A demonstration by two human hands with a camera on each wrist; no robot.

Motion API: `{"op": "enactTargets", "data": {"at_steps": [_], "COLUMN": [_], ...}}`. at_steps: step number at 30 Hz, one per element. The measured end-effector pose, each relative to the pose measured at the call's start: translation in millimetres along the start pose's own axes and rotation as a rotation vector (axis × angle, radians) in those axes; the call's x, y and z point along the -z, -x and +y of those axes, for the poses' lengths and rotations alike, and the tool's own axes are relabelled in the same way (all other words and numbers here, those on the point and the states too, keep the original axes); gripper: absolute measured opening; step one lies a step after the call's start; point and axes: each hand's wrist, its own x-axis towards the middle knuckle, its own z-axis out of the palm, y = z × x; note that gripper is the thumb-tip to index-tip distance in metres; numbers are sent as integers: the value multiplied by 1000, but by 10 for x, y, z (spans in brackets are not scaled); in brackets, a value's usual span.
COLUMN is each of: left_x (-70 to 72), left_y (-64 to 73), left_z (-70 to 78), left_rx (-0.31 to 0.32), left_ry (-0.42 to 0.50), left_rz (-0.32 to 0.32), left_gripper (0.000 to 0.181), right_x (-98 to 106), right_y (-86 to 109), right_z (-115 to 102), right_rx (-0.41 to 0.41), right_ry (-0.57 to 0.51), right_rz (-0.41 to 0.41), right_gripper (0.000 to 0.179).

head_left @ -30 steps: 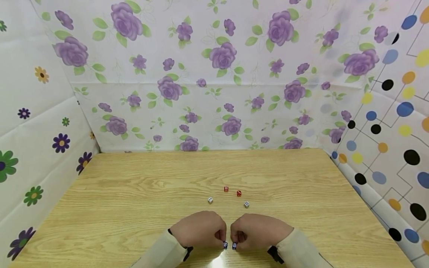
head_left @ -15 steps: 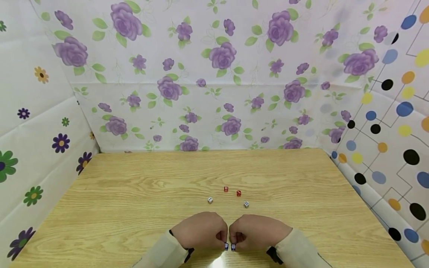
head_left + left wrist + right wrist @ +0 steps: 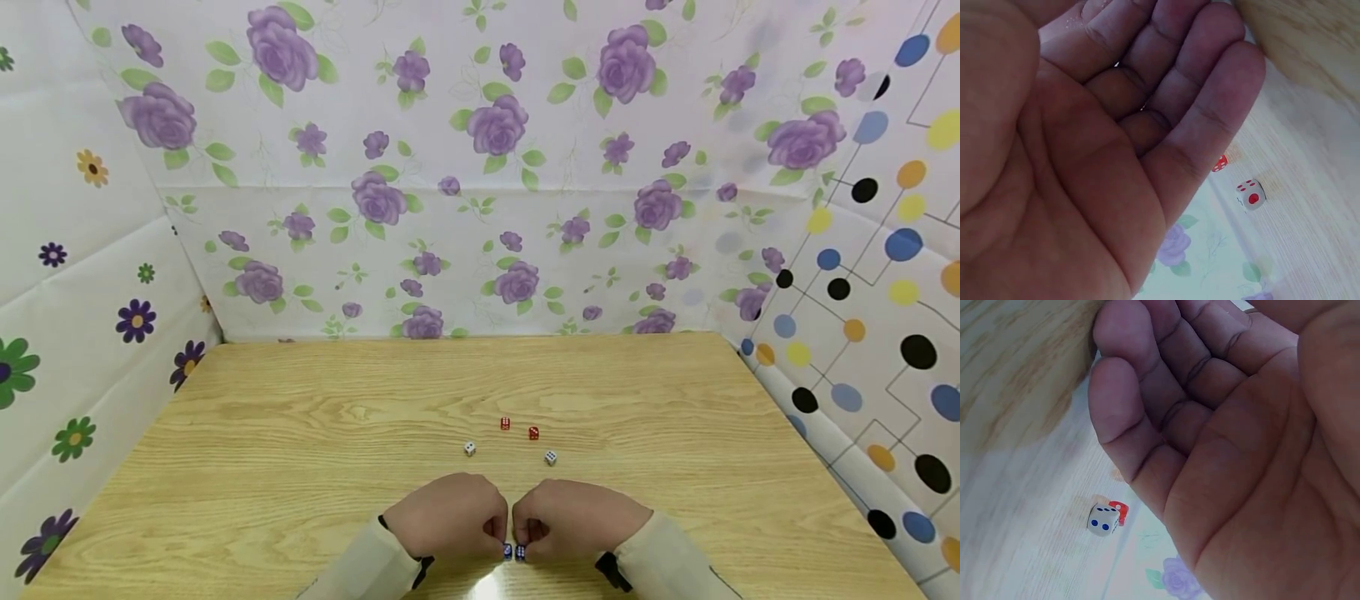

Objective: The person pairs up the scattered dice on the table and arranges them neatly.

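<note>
Near the front of the table, my left hand (image 3: 450,515) pinches a small blue die (image 3: 507,552) with its fingertips. A second blue die (image 3: 521,552) is held the same way by my right hand (image 3: 581,518). The two dice sit side by side with a very thin gap between them. Both hands bend inward, their knuckles almost meeting. In the wrist views, the curled fingers and palms hide the blue dice.
Beyond the hands lie a white die (image 3: 469,449) on the left and another white die (image 3: 551,457) on the right. Farther back are two red dice, a left red die (image 3: 506,423) and a right red die (image 3: 534,433). Patterned cloth surrounds the wooden table (image 3: 300,417).
Both hands have come closer together, carrying the blue dice inward so the gap between them has narrowed. The white and red dice have stayed in place.
</note>
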Motion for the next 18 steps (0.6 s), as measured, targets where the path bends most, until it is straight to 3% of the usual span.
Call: {"op": "enactTargets", "data": {"at_steps": [18], "left_x": [18], "left_y": [0], "left_z": [69], "left_rx": [-12], "left_ry": [-34], "left_rz": [24], "left_gripper": [27], "right_x": [-31], "right_y": [-31], "right_z": [21], "right_rx": [24], "right_ry": [6], "right_rz": [4], "right_gripper": [15]}}
